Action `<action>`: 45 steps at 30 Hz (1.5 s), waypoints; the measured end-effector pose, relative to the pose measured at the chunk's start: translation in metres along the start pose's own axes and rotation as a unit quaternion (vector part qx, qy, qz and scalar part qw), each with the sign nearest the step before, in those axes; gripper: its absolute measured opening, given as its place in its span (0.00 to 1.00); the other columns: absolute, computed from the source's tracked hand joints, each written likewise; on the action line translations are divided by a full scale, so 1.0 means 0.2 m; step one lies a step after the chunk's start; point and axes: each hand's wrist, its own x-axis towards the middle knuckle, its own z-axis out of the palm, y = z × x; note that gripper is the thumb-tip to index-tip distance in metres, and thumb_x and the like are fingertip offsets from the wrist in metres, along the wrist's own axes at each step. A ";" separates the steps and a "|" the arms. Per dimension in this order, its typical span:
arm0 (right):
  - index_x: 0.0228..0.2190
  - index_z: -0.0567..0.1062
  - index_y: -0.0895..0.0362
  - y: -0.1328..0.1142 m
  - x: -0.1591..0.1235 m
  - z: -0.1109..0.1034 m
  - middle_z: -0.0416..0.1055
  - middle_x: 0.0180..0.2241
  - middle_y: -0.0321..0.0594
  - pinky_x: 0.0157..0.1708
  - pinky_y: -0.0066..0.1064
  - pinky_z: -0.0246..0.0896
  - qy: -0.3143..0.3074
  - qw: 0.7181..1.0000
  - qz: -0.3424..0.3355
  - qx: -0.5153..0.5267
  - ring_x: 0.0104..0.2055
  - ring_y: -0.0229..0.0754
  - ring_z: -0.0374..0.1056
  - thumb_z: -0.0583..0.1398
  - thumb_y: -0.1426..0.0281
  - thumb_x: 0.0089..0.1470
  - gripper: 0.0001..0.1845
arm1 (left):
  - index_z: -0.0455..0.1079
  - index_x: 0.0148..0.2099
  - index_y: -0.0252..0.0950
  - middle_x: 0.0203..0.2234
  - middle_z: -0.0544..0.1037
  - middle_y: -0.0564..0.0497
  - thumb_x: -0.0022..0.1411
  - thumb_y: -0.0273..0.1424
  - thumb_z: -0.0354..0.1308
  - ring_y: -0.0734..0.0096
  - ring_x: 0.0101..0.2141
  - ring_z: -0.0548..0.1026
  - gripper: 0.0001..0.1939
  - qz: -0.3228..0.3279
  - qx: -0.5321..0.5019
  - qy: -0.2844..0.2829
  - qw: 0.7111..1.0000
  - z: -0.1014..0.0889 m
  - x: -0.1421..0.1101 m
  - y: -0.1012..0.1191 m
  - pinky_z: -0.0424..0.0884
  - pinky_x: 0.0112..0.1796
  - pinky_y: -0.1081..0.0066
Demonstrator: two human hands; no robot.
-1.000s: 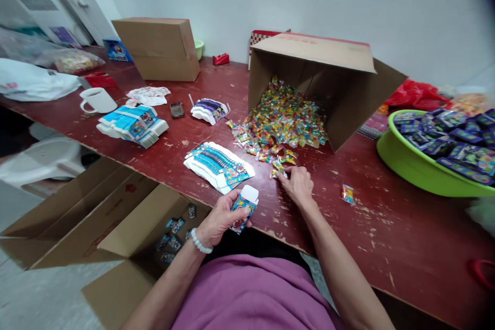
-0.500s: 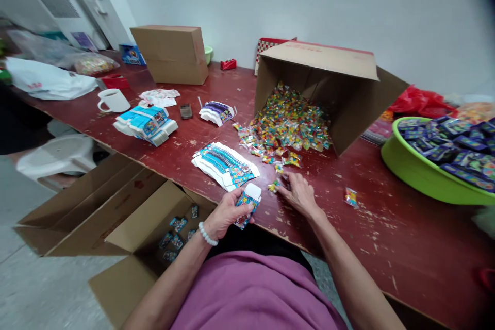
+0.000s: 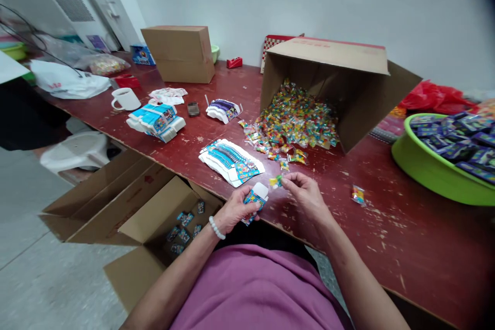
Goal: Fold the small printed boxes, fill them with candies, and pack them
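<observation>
Gripping a small blue carton (image 3: pixel 255 203) and a wrapped candy (image 3: pixel 276 181), hands (image 3: pixel 238 209) above red table (image 3: pixel 328 180)

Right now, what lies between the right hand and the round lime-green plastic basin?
One small clear-wrapped candy, red and yellow, lies on the scuffed dark-red tabletop between the right hand and the basin, seen in the head view.

head-worn view, looking forward and down across the table (image 3: pixel 371 247)

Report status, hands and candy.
Left hand holding small blue box, flap up. Right hand pinching wrapped candy beside it. Nothing visible between candy and box.
</observation>
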 end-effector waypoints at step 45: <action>0.30 0.78 0.54 -0.32 -0.12 0.03 0.76 0.34 0.40 0.36 0.33 0.69 -0.137 0.982 -0.068 0.109 0.36 0.43 0.72 0.63 0.63 0.58 0.09 | 0.74 0.53 0.34 0.39 0.80 0.46 0.62 0.40 0.59 0.71 0.27 0.76 0.21 -0.031 -0.244 0.041 0.968 0.16 0.01 0.14 0.72 0.25 0.74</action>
